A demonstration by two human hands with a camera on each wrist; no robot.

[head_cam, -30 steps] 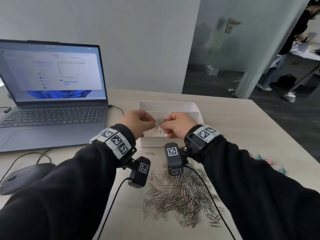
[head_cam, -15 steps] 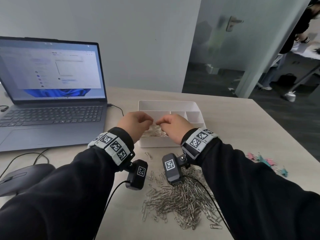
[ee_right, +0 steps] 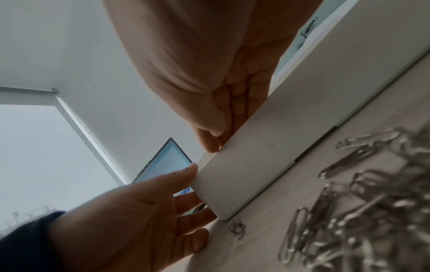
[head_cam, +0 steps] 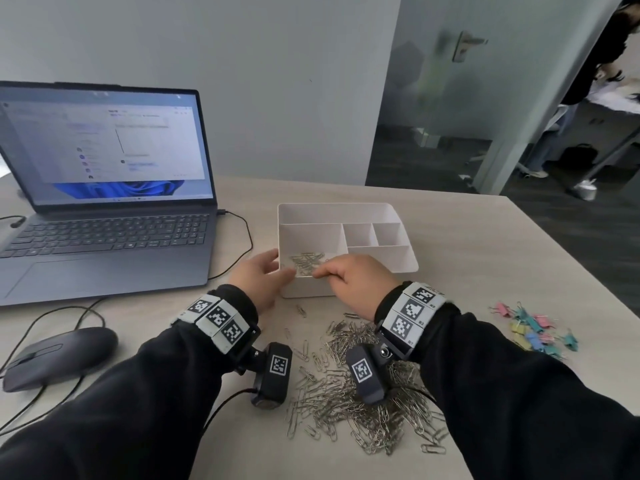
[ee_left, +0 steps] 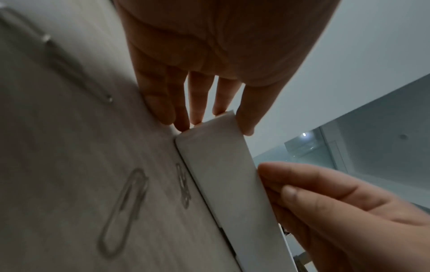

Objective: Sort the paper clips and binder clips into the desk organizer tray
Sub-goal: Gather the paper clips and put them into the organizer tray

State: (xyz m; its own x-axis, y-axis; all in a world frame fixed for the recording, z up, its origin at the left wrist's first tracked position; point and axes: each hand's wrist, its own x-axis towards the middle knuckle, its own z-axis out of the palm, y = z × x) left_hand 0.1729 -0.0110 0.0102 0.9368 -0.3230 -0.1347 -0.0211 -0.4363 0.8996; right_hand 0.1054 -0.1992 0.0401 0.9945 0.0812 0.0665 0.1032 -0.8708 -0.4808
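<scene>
**Mostly still to do: one small batch in the tray, a big heap waiting**

Plainly the white organizer tray (head_cam: 381,268) is the largest of the task's things: one tray, rigid plastic by the look of it, light enough that it could slide on the worktop (head_cam: 467,271) if nudged. It has five compartments that I can count: a long one along the far side, a big one at the near left, two small ones in the middle right and one at the near right. The left hand (head_cam: 258,278) lies against its near-left corner, fingers straight and relaxed, thumb at the rim, gripping nothing. That corner looks a good place to steady it.

Next comes the heap of silver paper clips (head_cam: 353,400) on the near worktop, between the two wrists, far too many and too tangled to count. They would be light, stiff wire, slippery and apt to hook together, so I'd judge a loose pinch of a bunch works better than picking singles. A few strays lie between heap and tray.

Then the coloured binder clips (head_cam: 533,330), off to the right, well apart from the tray: roughly a dozen, though I can't count them exactly. Springy and light, best taken by the body.

Smallest is the clump of clips in the tray (head_cam: 306,262), in the big near-left compartment. The right hand (head_cam: 349,280) hovers at that compartment's near rim, fingers curled; whether it pinches a clip I cannot tell.
</scene>
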